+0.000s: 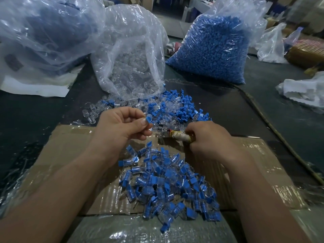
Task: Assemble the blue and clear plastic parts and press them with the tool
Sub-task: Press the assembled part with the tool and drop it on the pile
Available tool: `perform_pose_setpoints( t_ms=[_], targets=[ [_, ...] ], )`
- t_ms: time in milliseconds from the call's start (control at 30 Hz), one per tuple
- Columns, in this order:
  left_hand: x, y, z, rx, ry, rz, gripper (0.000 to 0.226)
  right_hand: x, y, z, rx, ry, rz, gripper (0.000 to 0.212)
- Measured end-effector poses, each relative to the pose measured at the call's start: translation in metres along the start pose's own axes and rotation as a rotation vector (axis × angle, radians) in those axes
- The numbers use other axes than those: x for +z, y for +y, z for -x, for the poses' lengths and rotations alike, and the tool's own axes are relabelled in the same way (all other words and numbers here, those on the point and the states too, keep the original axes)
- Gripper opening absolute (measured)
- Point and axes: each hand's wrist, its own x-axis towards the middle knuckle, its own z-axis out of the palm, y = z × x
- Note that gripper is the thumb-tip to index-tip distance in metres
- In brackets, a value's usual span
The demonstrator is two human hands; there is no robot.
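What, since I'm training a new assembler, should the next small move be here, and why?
Probably bring the blue part pinched in the left hand across to the metal tip of the tape-wrapped tool that the right hand grips, for pressing. They are close but apart; whether it is already assembled cannot be told.

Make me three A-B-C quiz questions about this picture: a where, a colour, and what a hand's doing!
1. Where is the pile of assembled parts? A in a bucket; B on the cardboard; C on a chair.
2. What colour is the part pinched by the left hand? A red; B green; C blue.
3. What is the right hand doing? A gripping the tool; B waving; C lying flat.
Answers: B, it rests there; C, it shows blue; A, it wraps the handle.
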Motion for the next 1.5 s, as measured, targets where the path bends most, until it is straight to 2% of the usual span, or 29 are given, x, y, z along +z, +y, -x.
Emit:
perform_pose_setpoints(
  t_ms=[167, 267, 367, 467, 700, 1200, 1500],
  targets=[
    [0.0, 0.0, 0.0, 0.022, 0.007, 0.003, 0.008, -0.002, 0.004, 0.002, -0.024, 0.097, -0.061, 0.014],
    [0.001, -0.001, 0.0, 0.039, 0.017, 0.016, 0.013, -0.004, 0.0, 0.003, -0.08, 0.232, -0.192, 0.022],
    [0.002, -0.002, 0.0, 0.068, 0.035, 0.017, 0.011, -0.004, -0.008, 0.006, -0.115, 0.331, -0.324, 0.018],
    [0.003, -0.002, 0.001, 0.113, 0.058, 0.002, 0.007, -0.001, -0.016, 0.009, -0.14, 0.302, -0.339, 0.02],
    [0.005, -0.002, 0.002, 0.209, 0.103, -0.052, 0.017, 0.003, -0.021, 0.008, -0.176, 0.248, -0.296, 0.026],
    [0.008, -0.001, 0.004, 0.244, 0.138, -0.101, 0.018, 0.003, -0.024, 0.009, -0.203, 0.165, -0.327, 0.025],
    [0.011, -0.002, 0.006, 0.297, 0.189, -0.216, 0.027, 0.004, -0.028, 0.009, -0.184, 0.211, -0.323, 0.033]
  ],
)
